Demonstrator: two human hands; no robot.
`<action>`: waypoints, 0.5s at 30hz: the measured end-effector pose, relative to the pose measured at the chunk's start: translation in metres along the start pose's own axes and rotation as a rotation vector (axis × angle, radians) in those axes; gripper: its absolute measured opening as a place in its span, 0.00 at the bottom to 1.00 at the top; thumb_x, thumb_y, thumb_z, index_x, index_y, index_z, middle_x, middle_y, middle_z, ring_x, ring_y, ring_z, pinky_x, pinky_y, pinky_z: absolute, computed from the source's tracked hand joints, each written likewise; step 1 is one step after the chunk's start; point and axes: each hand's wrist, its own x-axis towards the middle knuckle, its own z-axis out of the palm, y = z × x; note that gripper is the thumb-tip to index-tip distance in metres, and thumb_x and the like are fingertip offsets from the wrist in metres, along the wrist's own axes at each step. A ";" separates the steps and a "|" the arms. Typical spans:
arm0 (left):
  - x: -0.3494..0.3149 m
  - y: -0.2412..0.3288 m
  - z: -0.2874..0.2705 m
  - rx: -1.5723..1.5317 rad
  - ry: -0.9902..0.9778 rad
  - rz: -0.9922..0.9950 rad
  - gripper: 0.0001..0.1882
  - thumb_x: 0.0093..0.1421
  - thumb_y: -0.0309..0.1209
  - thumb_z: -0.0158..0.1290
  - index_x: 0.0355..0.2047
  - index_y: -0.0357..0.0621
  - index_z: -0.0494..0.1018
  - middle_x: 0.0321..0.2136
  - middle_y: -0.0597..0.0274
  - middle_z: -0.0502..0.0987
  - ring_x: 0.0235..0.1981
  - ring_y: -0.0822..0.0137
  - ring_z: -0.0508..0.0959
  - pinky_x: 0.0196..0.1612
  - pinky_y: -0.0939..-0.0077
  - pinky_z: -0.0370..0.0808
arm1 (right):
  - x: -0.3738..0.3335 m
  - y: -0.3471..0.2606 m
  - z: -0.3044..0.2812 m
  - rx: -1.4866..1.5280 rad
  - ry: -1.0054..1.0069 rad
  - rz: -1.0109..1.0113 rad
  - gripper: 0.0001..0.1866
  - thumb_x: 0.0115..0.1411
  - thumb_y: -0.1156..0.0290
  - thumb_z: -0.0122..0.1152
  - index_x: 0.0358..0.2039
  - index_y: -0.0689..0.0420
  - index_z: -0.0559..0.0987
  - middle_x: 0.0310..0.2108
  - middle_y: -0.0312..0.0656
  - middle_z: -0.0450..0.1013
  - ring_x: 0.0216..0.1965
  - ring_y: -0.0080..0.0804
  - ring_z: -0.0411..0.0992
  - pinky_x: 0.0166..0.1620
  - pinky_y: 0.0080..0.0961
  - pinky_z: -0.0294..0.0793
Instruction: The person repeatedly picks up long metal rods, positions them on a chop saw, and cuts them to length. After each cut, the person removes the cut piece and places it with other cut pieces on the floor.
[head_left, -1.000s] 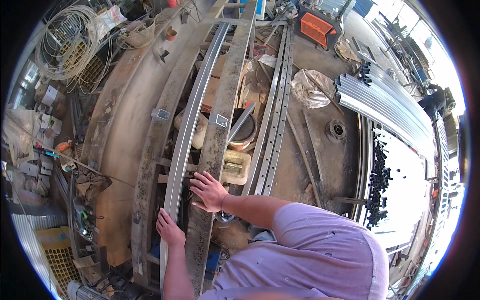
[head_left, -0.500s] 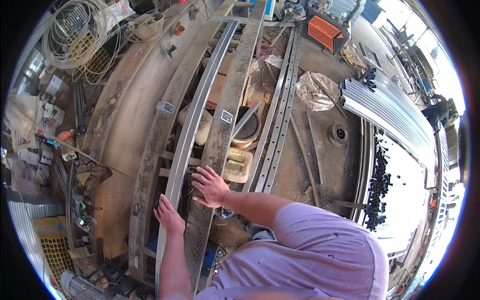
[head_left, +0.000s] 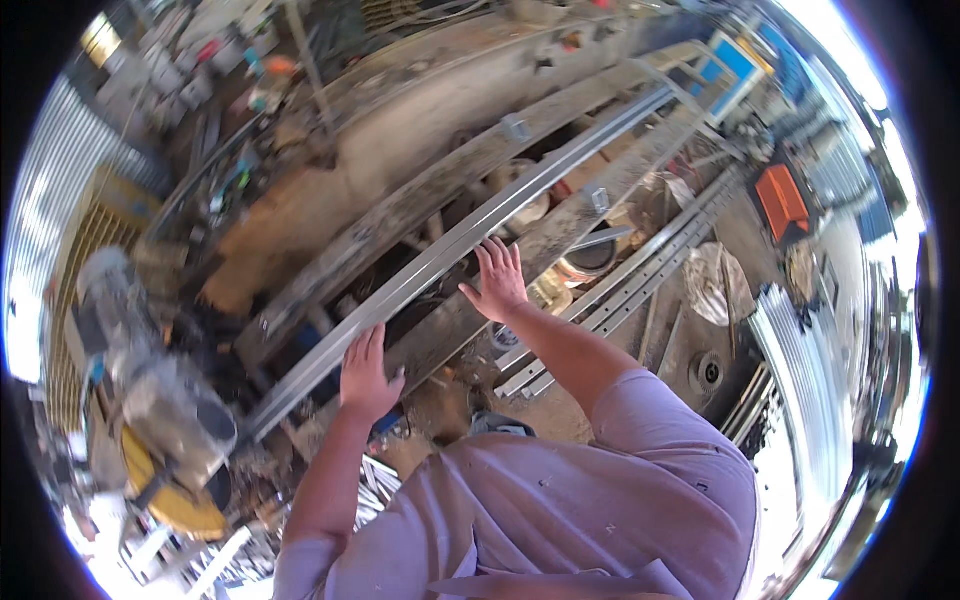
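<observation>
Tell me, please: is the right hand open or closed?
Open: the right hand has extended fingers and a thumb held apart, near the long metal bar.

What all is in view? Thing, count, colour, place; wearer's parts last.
long bar: 1, silver, between the beams
beams: 2, grey-brown, either side of the long bar
small tubes: 2, silver, one on each beam
bucket: 1, dark inside, right of the near beam
floor bars: at least 2, silver, beside the bucket
box: 1, orange and black, right
plastic sheet: 1, whitish, below the box
wheel: 1, grey, right, on the floor
corrugated sheets: stack, uncountable, silver, far right
machine: 1, grey, lower left
clutter: too blurred to count, mixed, upper left
shirt: 1, pale purple, bottom
left hand: 1, bare, at the long bar's near edge
right hand: 1, bare, over the near beam
</observation>
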 end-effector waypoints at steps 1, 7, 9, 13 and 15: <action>-0.048 -0.019 0.002 -0.019 0.002 -0.067 0.49 0.56 0.37 0.68 0.75 0.43 0.57 0.68 0.41 0.68 0.69 0.40 0.66 0.74 0.48 0.63 | 0.001 -0.027 0.000 0.007 -0.078 -0.107 0.48 0.60 0.48 0.73 0.73 0.57 0.63 0.75 0.49 0.58 0.80 0.51 0.48 0.81 0.57 0.41; -0.288 -0.058 0.020 -0.069 -0.341 -0.679 0.35 0.57 0.40 0.65 0.65 0.49 0.70 0.56 0.48 0.79 0.54 0.42 0.81 0.57 0.47 0.79 | 0.021 -0.168 0.040 -0.248 -0.361 -0.584 0.53 0.55 0.52 0.78 0.75 0.56 0.61 0.76 0.47 0.57 0.79 0.48 0.50 0.80 0.59 0.43; -0.355 -0.060 0.038 -0.104 -0.338 -0.725 0.31 0.58 0.42 0.64 0.61 0.49 0.74 0.51 0.50 0.83 0.53 0.45 0.82 0.56 0.49 0.80 | 0.034 -0.196 0.058 -0.278 -0.452 -0.601 0.54 0.53 0.52 0.80 0.75 0.54 0.62 0.70 0.47 0.65 0.75 0.48 0.59 0.79 0.63 0.44; -0.439 -0.053 0.079 -0.266 -0.588 -0.957 0.34 0.61 0.47 0.65 0.64 0.50 0.72 0.55 0.52 0.83 0.58 0.49 0.81 0.59 0.53 0.80 | 0.055 -0.209 0.062 -0.285 -0.577 -0.573 0.32 0.52 0.61 0.77 0.56 0.54 0.77 0.55 0.47 0.78 0.61 0.46 0.75 0.65 0.49 0.70; -0.500 -0.055 0.114 -0.451 -0.545 -1.008 0.36 0.60 0.45 0.66 0.66 0.48 0.70 0.56 0.52 0.83 0.58 0.51 0.82 0.60 0.56 0.80 | 0.055 -0.207 0.063 -0.262 -0.564 -0.605 0.25 0.52 0.68 0.73 0.51 0.55 0.79 0.51 0.49 0.80 0.58 0.47 0.78 0.61 0.47 0.73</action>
